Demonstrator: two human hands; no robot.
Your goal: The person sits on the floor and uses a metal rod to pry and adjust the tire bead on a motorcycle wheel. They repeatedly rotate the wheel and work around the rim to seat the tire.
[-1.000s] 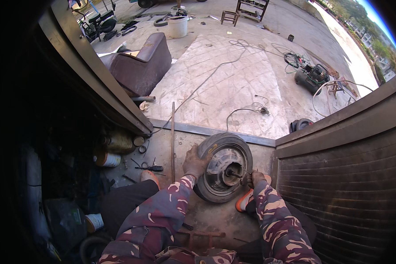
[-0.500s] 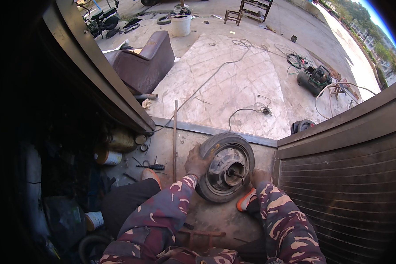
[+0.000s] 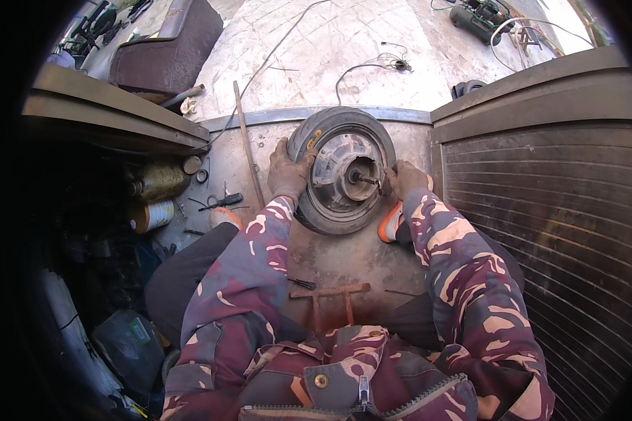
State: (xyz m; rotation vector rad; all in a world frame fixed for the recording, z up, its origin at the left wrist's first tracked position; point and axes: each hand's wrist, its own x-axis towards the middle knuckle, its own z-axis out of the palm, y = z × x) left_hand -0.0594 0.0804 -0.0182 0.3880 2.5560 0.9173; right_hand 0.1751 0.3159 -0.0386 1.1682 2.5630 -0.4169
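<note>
A wheel (image 3: 371, 205) with a black tyre and a dusty metal hub tilts on the concrete floor between my feet, its hub face turned up toward me. A short axle sticks out of the hub's centre. My left hand (image 3: 288, 172) grips the tyre's left side, thumb reaching over onto the sidewall. At the opposite edge my right hand (image 3: 406, 178) is closed on the tyre, with some of its fingers hidden. Both sleeves are camouflage-patterned.
A long rod (image 3: 248, 144) lies left of the wheel, near a black-handled screwdriver (image 3: 221, 201). Closer to me stands a rusty metal frame (image 3: 330, 291). A metal door sill (image 3: 400, 115) runs beyond the wheel; a slatted door panel (image 3: 541, 203) is at right. Outside sits an air compressor (image 3: 479, 19).
My view has tipped downward, so the wheel and floor sit higher in it and more of my jacket shows. The left thumb now lies over the sidewall; both hands stay on the tyre.
</note>
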